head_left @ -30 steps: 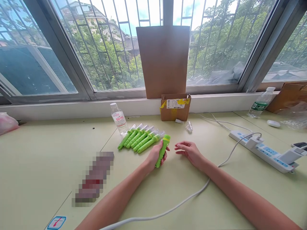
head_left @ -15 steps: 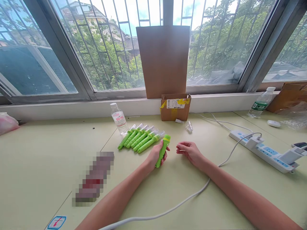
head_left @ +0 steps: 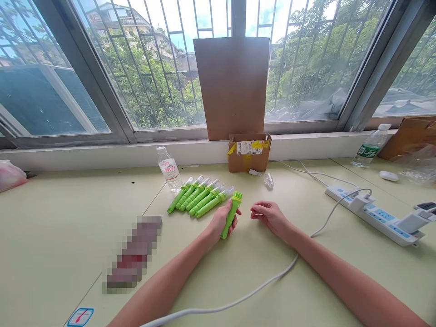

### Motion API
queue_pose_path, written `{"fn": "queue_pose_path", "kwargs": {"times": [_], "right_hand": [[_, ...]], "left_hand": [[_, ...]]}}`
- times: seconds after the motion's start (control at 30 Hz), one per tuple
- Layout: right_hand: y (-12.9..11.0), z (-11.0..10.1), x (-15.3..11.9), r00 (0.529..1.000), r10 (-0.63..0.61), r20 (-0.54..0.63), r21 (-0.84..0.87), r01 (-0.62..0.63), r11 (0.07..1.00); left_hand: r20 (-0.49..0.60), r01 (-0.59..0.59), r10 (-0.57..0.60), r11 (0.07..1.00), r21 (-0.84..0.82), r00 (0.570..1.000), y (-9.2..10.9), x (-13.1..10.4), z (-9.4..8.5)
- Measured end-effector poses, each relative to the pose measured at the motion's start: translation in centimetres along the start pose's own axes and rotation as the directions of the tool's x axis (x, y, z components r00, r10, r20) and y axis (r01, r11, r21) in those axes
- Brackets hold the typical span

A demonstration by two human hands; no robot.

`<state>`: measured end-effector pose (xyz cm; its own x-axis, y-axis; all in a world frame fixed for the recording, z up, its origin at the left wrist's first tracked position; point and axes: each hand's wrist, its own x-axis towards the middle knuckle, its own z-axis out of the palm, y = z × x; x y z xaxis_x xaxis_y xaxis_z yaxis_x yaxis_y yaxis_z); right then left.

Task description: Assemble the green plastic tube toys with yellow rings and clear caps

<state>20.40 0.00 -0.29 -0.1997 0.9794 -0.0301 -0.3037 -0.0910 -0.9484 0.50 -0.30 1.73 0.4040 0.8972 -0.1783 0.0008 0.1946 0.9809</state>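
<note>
My left hand [head_left: 220, 221] is wrapped round a green flashlight-shaped handle [head_left: 230, 218], tilted with its ribbed yellow-green end up and no clear cap on it. To its right, my right hand [head_left: 269, 215] rests by the table with fingers curled together; nothing shows in them. Just beyond my left hand lies a slanted row of several similar green handles [head_left: 200, 197], each with a clear cap at the far end. Farther back, a clear plastic piece [head_left: 269, 180] and a small whitish one [head_left: 255, 172] lie near the cardboard box.
A water bottle [head_left: 169, 170] stands behind the row. The small cardboard box [head_left: 250, 156] sits against the sill. At right is a power strip [head_left: 378, 214]; its white cable [head_left: 262, 285] passes under my right forearm. A blurred-out flat object [head_left: 134, 254] lies left.
</note>
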Motion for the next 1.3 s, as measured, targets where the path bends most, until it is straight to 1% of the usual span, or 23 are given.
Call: {"fn": "queue_pose_path", "kwargs": {"times": [0.4,0.6,0.77,0.83,0.9,0.97,1.07,1.17,1.23,1.3], "right_hand": [[0.2,0.0,0.1,1.0,-0.014,0.008,-0.012,0.014,1.0],[-0.1,0.2,-0.1,1.0,0.0,-0.023,0.009,0.0,1.0],[-0.1,0.4,-0.1,0.999,-0.034,-0.019,-0.003,0.034,0.999],[0.2,0.5,-0.1,0.997,-0.07,-0.031,-0.041,0.068,0.997],[0.5,0.6,-0.2,0.99,-0.134,-0.044,-0.16,0.126,0.979],[0.8,0.8,-0.3,0.977,-0.212,-0.031,-0.3,0.193,0.934],[1.2,0.9,-0.3,0.949,-0.314,0.012,-0.463,0.284,0.84],[1.5,0.9,0.2,0.909,-0.404,0.107,-0.632,0.376,0.678],[1.8,0.9,0.6,0.888,-0.418,0.189,-0.701,0.42,0.576],[1.9,0.9,1.0,0.885,-0.404,0.232,-0.732,0.433,0.526]], "left_hand": [[-0.013,0.001,-0.001,1.0,-0.001,1.0,0.0,0.1,0.0],[-0.003,0.005,-0.005,1.0,0.007,1.0,0.1,0.0,0.0],[0.003,0.006,-0.006,1.0,-0.001,1.0,0.1,0.0,0.0],[0.004,0.011,-0.011,1.0,-0.004,1.0,0.1,0.0,0.0],[0.002,0.015,-0.015,1.0,-0.005,1.0,0.1,0.0,0.0],[-0.002,0.008,-0.008,1.0,-0.001,1.0,0.1,0.0,0.0],[-0.004,-0.009,0.009,1.0,0.009,1.0,0.1,0.0,0.1],[-0.002,-0.01,0.01,1.0,0.012,1.0,0.1,-0.1,0.2],[-0.002,-0.012,0.012,1.0,0.016,1.0,0.1,-0.1,0.1],[-0.003,-0.018,0.018,1.0,0.022,1.0,0.0,-0.1,0.1]]}}
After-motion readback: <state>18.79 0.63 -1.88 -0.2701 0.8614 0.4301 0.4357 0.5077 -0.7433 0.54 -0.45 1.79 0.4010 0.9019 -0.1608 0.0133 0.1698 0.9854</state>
